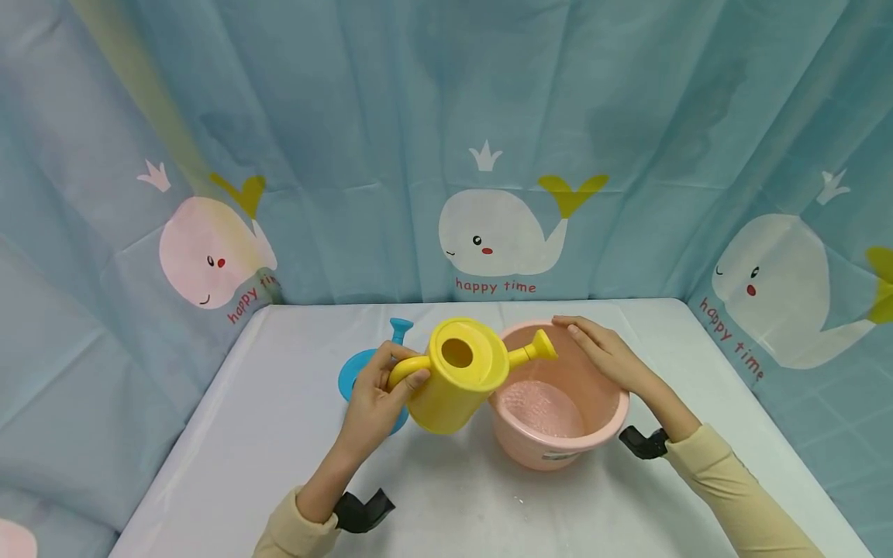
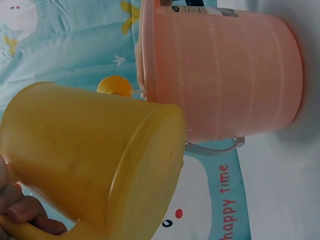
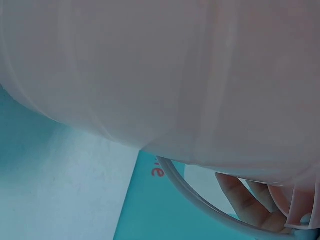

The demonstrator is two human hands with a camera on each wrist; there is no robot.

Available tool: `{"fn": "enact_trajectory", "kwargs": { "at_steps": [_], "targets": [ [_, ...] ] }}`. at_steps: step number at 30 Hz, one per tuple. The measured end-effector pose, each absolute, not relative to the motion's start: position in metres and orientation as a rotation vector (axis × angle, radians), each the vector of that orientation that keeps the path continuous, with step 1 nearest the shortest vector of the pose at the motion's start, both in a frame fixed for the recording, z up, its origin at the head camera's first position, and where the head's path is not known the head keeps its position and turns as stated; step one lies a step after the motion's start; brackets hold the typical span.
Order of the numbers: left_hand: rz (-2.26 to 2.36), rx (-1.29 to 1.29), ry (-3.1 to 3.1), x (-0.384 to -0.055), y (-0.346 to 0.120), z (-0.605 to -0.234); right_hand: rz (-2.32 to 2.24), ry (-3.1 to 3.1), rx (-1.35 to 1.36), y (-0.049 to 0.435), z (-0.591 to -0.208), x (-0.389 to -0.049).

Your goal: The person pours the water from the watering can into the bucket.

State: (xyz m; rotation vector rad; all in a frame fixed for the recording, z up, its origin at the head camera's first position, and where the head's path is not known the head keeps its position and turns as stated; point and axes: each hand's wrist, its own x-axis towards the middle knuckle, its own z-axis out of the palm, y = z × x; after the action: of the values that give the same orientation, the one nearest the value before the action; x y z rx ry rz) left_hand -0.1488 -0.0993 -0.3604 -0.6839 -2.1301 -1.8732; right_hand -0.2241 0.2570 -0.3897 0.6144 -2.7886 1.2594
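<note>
Currently I see left hand (image 1: 377, 395) curled round handle (image 1: 409, 366) of yellow watering can (image 1: 456, 391), held above worktop (image 1: 244, 434), spout (image 1: 523, 356) over pink bucket (image 1: 515, 442); right hand (image 1: 610, 358) holds bucket's rim (image 1: 568, 444), fingers (image 3: 241, 198) outside; I judge can light, stiff plastic, slippery if wet, best held by handle; bucket likely flexes slightly, so rim suits.

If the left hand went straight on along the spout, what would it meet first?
Probably the pink bucket: the yellow watering can in the left hand looks close to its rim. The spout might touch the right hand, but depth is unclear.
</note>
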Motion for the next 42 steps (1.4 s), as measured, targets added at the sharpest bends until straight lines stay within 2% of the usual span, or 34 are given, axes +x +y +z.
{"fn": "enact_trajectory", "kwargs": {
  "at_steps": [42],
  "targets": [
    [-1.882, -0.694, -2.182, -0.1497, -0.0987, -0.3537, 1.266, -2.805, 0.601, 0.2574, -0.3882, -0.2229]
  ]
}}
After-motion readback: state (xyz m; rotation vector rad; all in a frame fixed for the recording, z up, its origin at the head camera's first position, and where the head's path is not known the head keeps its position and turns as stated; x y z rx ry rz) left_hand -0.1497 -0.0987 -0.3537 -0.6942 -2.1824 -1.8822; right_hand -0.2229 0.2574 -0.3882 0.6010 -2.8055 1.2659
